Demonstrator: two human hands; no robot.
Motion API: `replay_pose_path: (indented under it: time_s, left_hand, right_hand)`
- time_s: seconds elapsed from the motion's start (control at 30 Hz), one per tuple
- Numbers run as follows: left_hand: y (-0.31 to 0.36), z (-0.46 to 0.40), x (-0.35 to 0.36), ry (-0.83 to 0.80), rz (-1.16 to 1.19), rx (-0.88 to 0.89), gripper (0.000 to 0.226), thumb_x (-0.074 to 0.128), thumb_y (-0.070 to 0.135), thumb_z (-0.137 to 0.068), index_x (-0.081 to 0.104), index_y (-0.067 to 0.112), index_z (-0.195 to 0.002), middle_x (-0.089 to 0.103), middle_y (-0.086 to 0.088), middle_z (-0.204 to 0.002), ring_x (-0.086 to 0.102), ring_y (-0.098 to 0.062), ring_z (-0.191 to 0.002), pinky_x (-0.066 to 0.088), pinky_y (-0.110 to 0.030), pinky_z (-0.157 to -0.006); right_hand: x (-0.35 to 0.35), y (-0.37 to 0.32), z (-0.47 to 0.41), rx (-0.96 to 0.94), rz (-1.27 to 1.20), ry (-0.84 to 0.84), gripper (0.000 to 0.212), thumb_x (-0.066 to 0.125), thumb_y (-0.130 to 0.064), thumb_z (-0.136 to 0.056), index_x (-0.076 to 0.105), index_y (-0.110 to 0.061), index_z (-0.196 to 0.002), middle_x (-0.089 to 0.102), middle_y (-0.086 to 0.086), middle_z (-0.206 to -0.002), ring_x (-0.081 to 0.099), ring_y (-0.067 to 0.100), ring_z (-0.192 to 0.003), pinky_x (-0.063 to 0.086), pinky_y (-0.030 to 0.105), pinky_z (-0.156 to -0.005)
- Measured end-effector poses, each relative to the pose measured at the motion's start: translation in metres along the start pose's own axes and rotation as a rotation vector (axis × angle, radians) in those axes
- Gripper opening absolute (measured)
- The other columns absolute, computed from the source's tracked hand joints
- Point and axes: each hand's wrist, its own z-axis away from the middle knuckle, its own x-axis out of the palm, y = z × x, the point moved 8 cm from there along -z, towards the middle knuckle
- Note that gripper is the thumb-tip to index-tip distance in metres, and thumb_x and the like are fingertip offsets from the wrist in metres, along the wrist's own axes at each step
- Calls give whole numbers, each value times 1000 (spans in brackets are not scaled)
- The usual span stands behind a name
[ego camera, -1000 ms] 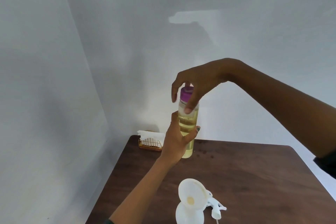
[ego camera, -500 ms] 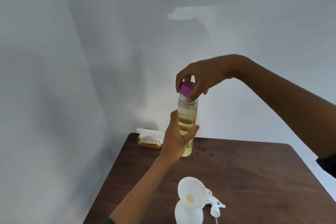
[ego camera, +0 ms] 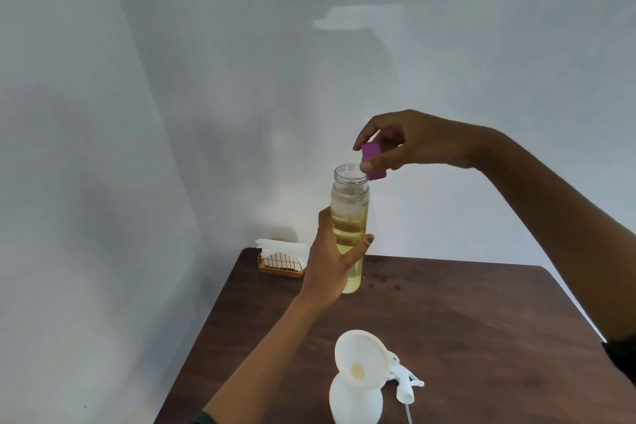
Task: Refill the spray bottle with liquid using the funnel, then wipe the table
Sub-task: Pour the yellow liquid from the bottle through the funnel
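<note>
Far left corner of the dark wooden table [ego camera: 447, 313]: gold wire holder [ego camera: 281, 267] with white napkins [ego camera: 280, 247] standing in it.

Left hand [ego camera: 332, 263], raised above the table: fingers and thumb wrapped round the lower half of a clear bottle [ego camera: 349, 217], held upright. Pale yellow liquid fills it to about two-thirds. Mouth uncapped.

Near edge, centre: white spray bottle [ego camera: 356, 401] standing, white funnel [ego camera: 361, 360] seated in its neck, tilted toward the camera. White trigger sprayer head [ego camera: 406, 384] lies on the table just beside it, to its right.

Right hand [ego camera: 413, 144]: thumb and fingertips pinch a purple cap [ego camera: 373, 162], tilted, just above and right of the clear bottle's mouth, apart from the rim. A few dark spots on the table behind the bottle.
</note>
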Motion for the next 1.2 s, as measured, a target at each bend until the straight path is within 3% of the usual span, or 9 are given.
replay_pose_path:
  time_s: [0.2, 0.3, 0.4, 0.47, 0.57, 0.63, 0.8, 0.97, 1.2]
  left_hand:
    - [-4, 0, 4, -13, -13, 12, 55, 68, 37, -81, 32, 31, -122, 53, 18, -108, 61, -3, -98, 51, -16, -82]
    - [-5, 1, 4, -4, -21, 27, 52, 72, 32, -82, 36, 25, -118, 57, 18, -101, 62, 5, -88, 49, -14, -78]
    - [-3, 2, 6, -4, -14, 38, 54, 71, 36, -78, 37, 20, -117, 60, 14, -99, 62, 5, -86, 48, -12, -77]
    - [-3, 2, 6, 0, -6, 55, 57, 70, 35, -79, 38, 13, -120, 61, 8, -100, 63, 2, -86, 48, -13, -78]
    - [-7, 2, 9, 3, -32, 67, 56, 71, 24, -83, 37, 4, -123, 59, 11, -99, 62, 7, -85, 48, -13, -78]
    - [-9, 3, 8, 17, -53, 83, 54, 71, 22, -84, 38, 2, -123, 58, 12, -98, 63, 6, -84, 49, -14, -78]
    - [-15, 5, 6, 35, -53, 78, 55, 70, 25, -84, 38, 1, -121, 60, 6, -100, 67, -14, -91, 53, -29, -84]
    - [-20, 7, 4, 56, -74, 67, 46, 70, 21, -85, 37, 9, -115, 56, 12, -98, 61, 4, -88, 48, -19, -83]
    - [-24, 11, 7, 46, -73, 54, 45, 70, 21, -85, 38, 10, -114, 56, 15, -98, 60, 2, -88, 48, -20, -83]
  right_hand:
    - [10, 62, 22, 91, -294, 244, 56, 81, -32, -54, 59, -7, -99, 66, 19, -100, 61, 22, -84, 52, 33, -74]
    - [31, 111, 39, 210, -346, 357, 55, 87, -26, -53, 57, -3, -93, 67, 21, -95, 61, 20, -78, 49, 32, -73]
    - [68, 169, 64, 387, -287, 449, 48, 89, -23, -59, 58, -9, -93, 64, 7, -85, 56, 12, -70, 45, 22, -66]
    - [104, 204, 86, 498, -262, 436, 49, 87, -23, -63, 57, -14, -101, 61, 1, -88, 56, 11, -73, 45, 21, -66]
    - [171, 249, 123, 653, -297, 340, 61, 83, -14, -67, 52, -13, -119, 61, 8, -105, 59, 19, -90, 49, 30, -82]
    - [210, 268, 146, 733, -328, 301, 66, 82, -8, -67, 48, -12, -124, 59, 13, -110, 58, 19, -91, 49, 32, -84]
    - [270, 293, 192, 838, -297, 286, 61, 82, -7, -65, 52, -11, -118, 60, 15, -109, 58, 22, -92, 47, 30, -78]
    - [296, 311, 223, 915, -171, 344, 57, 86, -21, -60, 55, -27, -108, 61, -3, -111, 55, 22, -106, 44, 42, -92]
    - [305, 319, 232, 938, -75, 195, 68, 87, -23, -58, 53, -27, -117, 56, -1, -122, 52, 22, -113, 47, 46, -93]
